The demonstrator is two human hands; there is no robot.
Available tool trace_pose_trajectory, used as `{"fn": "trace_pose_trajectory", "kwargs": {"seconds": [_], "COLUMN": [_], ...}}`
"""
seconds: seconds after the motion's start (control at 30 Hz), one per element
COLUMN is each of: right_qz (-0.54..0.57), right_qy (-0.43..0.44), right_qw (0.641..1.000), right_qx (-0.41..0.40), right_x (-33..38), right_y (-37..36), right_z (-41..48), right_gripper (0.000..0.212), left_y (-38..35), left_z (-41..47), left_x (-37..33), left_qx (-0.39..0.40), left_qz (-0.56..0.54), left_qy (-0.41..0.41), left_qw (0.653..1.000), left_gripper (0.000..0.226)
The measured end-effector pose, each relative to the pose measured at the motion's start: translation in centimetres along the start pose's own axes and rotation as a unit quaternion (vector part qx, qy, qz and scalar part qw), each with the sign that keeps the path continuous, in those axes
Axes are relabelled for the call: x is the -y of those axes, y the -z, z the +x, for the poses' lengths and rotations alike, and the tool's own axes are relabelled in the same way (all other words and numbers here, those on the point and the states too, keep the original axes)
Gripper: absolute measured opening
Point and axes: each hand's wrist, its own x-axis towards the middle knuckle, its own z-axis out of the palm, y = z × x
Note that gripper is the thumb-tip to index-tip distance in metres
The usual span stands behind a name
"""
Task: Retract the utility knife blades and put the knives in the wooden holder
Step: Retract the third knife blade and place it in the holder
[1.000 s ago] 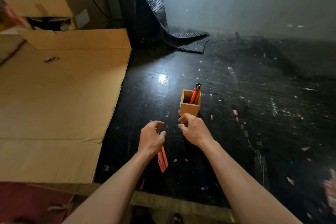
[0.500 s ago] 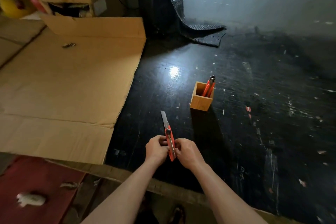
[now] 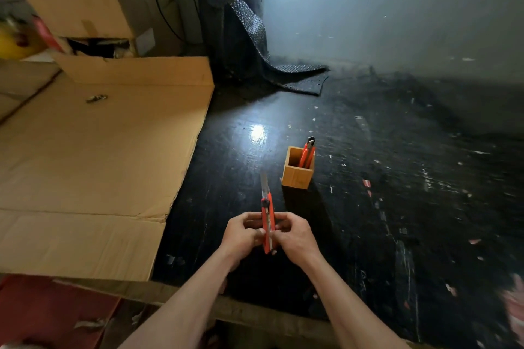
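Note:
An orange utility knife [image 3: 267, 215] is held upright between both hands above the black tabletop. Its silver blade sticks out of the top, pointing away from me. My left hand [image 3: 242, 234] grips the knife's left side and my right hand [image 3: 294, 236] grips its right side, fingers curled around the lower body. Just beyond and to the right stands the small square wooden holder [image 3: 296, 176], with two orange knives [image 3: 307, 152] leaning in its far right corner.
A large flattened cardboard sheet [image 3: 93, 161] covers the left of the black table [image 3: 397, 207]. Cardboard boxes [image 3: 79, 0] stand at the back left. A roll of dark bubble wrap [image 3: 235, 22] stands at the back centre. Paper scraps dot the table's right side.
One second ago the knife lay on the table under my left hand. Both hands have since lifted it and now hold it upright; the blade looks a little shorter than half a second ago.

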Motion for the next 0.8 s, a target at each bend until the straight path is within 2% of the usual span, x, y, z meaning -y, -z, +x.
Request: {"fn": "trace_pose_trajectory", "kwargs": {"seconds": [0.2,0.37,0.5,0.63,0.7,0.8], "right_qz": [0.052,0.079,0.006,-0.103,-0.161,-0.199], "right_qy": [0.072,0.118,0.181,0.267,0.291,0.292], "right_qw": [0.996,0.989,0.975,0.937,0.917,0.907], "right_qx": [-0.024,-0.041,-0.126,-0.201,-0.221,-0.229], "right_x": [5.1,9.6,13.4,16.7,17.7,18.4], "right_y": [3.6,6.6,8.6,10.5,11.3,11.8], "right_z": [0.3,0.3,-0.2,-0.3,-0.4,-0.8], "right_gripper": [0.039,0.034,0.03,0.035,0.033,0.026], "left_y": [-0.8,-2.2,-3.2,-4.2,-4.6,-5.1], "left_z": [-0.5,-0.6,-1.0,-1.5,-1.8,-2.4], "left_x": [-7.2,-13.1,-16.4,-18.6,-19.3,-20.1], "left_qx": [0.049,0.064,0.095,0.12,0.122,0.127], "left_qz": [0.013,0.027,0.022,0.008,0.005,0.004], "left_qy": [-0.092,-0.138,-0.174,-0.192,-0.199,-0.208], "left_qw": [0.995,0.988,0.98,0.974,0.972,0.97], "left_gripper": [0.034,0.037,0.042,0.048,0.047,0.043]}}
